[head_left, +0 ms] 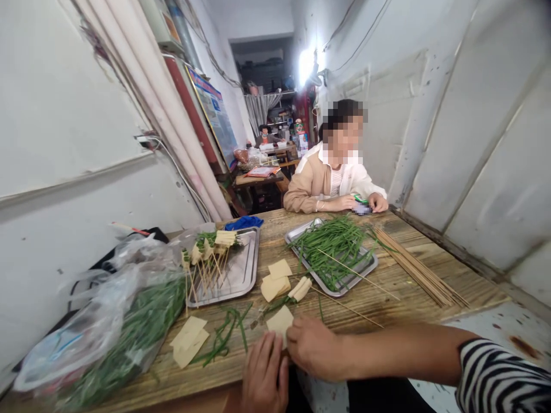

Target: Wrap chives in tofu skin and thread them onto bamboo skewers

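A pale yellow sheet of tofu skin [279, 320] lies at the table's near edge, between my two hands. My right hand [316, 347] has curled fingers pinching the sheet's right side. My left hand [264, 373] rests against its lower left edge, fingers stretched out side by side. Just beyond are a small stack of tofu sheets [275, 288] and several tofu rolls [300, 289] with green stalks in them. Left of my hands lie loose green stalks [224, 335] and more tofu sheets [188, 339]. The near edge of the held sheet is hidden by my fingers.
A metal tray [247, 275] holds skewered rolls. Another tray [342, 292] carries heaped green stalks [331, 246], with bamboo skewers [415, 267] to its right. Plastic bags of greens [142, 321] cover the left side. Across the table sits a person [318, 178] holding a small object.
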`<state>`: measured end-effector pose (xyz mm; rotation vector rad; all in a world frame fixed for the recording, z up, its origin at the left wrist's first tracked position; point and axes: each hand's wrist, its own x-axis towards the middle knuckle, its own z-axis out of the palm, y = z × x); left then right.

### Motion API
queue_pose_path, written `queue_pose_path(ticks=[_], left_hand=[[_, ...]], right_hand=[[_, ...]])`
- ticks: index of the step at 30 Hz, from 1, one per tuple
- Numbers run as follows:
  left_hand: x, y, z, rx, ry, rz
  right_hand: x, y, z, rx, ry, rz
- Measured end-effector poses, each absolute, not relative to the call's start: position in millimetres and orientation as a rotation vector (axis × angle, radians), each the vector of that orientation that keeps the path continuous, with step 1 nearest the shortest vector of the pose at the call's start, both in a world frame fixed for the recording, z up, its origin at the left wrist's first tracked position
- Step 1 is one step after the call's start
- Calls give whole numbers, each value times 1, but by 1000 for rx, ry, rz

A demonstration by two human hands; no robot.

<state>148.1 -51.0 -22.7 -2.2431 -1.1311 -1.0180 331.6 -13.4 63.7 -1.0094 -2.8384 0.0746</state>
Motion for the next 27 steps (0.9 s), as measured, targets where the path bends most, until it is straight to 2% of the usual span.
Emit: queue_pose_path(ticks=[3, 8, 12, 17, 27], left_hand=[[140, -50, -38, -2266, -1030, -928], [131, -42, -40, -2241, -1096, -921], [128, -41, -38, -2251, -1184, -952], [131, -47, -37, -2264, -1269, -1042], [132, -44, -28, -2269, -1246, -1126]], right_hand=[[362, -3, 68, -1116, -2752, -12], [455, 87, 102, -1896, -2491, -165], [492, 127, 97, -1897, -2527, -208], [484, 141, 77, -1806, -2621, -213], [491, 159, 97, -1868, -2581, -186]])
